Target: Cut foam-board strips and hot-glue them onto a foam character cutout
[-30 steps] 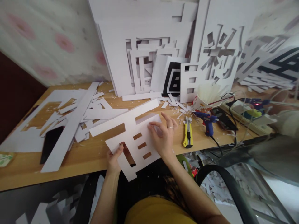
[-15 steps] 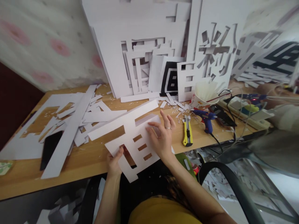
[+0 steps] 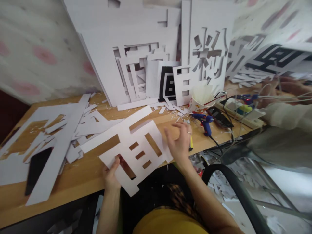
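Observation:
My left hand [image 3: 112, 174] grips the lower left edge of a white cut-out board [image 3: 126, 156], thumb on top beside a slot. The board is tilted over the table's front edge and has several rectangular openings. To its right, my right hand [image 3: 179, 143] is off the board with fingers curved and apart, holding nothing. Partly hidden behind that hand lies a yellow utility knife [image 3: 191, 143]. A blue glue gun [image 3: 205, 122] rests farther right on the wooden table [image 3: 90, 178].
White strips [image 3: 58, 146] and a black phone [image 3: 39, 167] lie at left. Large cut boards [image 3: 97, 42] lean at the back. A paper cup [image 3: 198, 104] stands near a power strip [image 3: 243, 115]. Another person's hand [image 3: 268, 92] and sleeve are at right, near a chair armrest [image 3: 240, 191].
My right hand has come off the board and moved right, toward the knife, uncovering a long slot. The left hand keeps its hold. The whole view has shifted.

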`<state>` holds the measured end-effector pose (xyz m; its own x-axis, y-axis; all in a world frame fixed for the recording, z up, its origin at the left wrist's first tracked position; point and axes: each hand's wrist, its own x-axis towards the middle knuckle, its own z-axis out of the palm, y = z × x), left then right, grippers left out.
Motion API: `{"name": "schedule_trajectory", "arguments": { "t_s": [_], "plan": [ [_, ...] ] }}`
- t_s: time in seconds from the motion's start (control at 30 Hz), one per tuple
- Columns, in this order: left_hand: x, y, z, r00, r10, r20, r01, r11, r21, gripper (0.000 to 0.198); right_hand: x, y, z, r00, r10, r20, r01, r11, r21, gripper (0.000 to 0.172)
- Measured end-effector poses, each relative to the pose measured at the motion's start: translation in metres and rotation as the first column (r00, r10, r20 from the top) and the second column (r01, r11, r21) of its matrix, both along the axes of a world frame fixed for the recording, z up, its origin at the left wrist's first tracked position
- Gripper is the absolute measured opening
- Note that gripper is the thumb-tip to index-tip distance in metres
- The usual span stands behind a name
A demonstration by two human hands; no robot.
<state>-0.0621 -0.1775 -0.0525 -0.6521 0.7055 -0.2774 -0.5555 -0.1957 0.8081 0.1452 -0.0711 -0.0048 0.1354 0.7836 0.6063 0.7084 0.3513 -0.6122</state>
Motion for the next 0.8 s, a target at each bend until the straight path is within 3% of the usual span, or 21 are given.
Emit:
{"name": "schedule_trajectory", "arguments": {
  "t_s": [0.03, 0.1, 0.2, 0.27, 0.33, 0.4, 0.47, 0.53, 0.63, 0.8],
  "plan": [
    [0.000, 0.001, 0.002, 1.000, 0.006, 0.012, -0.006, 1.000, -0.002, 0.036, 0.016, 0.005, -0.004, 0.990, -0.115, 0.082, 0.121, 0.990, -0.069, 0.033],
    [0.001, 0.002, 0.004, 1.000, 0.005, 0.018, -0.005, 1.000, -0.012, 0.037, 0.045, 0.011, -0.010, 0.926, -0.233, 0.297, 0.324, 0.895, -0.307, 0.050],
    [0.001, 0.001, 0.004, 1.000, -0.014, 0.025, 0.015, 0.999, -0.049, 0.038, 0.075, 0.014, -0.015, 0.889, -0.131, 0.438, 0.385, 0.732, -0.562, 0.044],
    [0.000, 0.000, 0.004, 0.999, -0.016, 0.032, 0.018, 0.998, -0.064, 0.039, 0.086, 0.012, -0.014, 0.897, -0.068, 0.437, 0.348, 0.718, -0.603, 0.031],
    [0.000, 0.000, 0.006, 0.999, -0.030, 0.035, 0.032, 0.997, -0.071, 0.039, 0.094, 0.009, -0.008, 0.933, -0.023, 0.359, 0.249, 0.761, -0.599, 0.028],
    [0.000, 0.001, 0.008, 0.998, -0.048, 0.046, 0.052, 0.996, -0.077, 0.039, 0.101, 0.007, 0.000, 0.991, 0.065, 0.113, 0.013, 0.815, -0.580, 0.037],
    [-0.001, 0.004, 0.010, 0.996, -0.061, 0.063, 0.066, 0.994, -0.082, 0.038, 0.105, 0.007, 0.009, 0.964, 0.190, -0.185, -0.258, 0.830, -0.494, 0.048],
    [-0.001, 0.006, 0.011, 0.995, -0.070, 0.078, 0.076, 0.993, -0.086, 0.038, 0.105, 0.011, 0.014, 0.898, 0.299, -0.323, -0.420, 0.798, -0.432, 0.049],
    [-0.003, 0.005, 0.007, 0.990, -0.105, 0.092, 0.115, 0.988, -0.108, 0.037, 0.099, 0.025, 0.011, 0.864, 0.405, -0.299, -0.501, 0.752, -0.429, 0.042],
    [-0.006, 0.001, 0.001, 0.984, -0.146, 0.102, 0.160, 0.977, -0.139, 0.035, 0.096, 0.048, -0.004, 0.849, 0.478, -0.227, -0.526, 0.720, -0.452, 0.041]
  ]
}}
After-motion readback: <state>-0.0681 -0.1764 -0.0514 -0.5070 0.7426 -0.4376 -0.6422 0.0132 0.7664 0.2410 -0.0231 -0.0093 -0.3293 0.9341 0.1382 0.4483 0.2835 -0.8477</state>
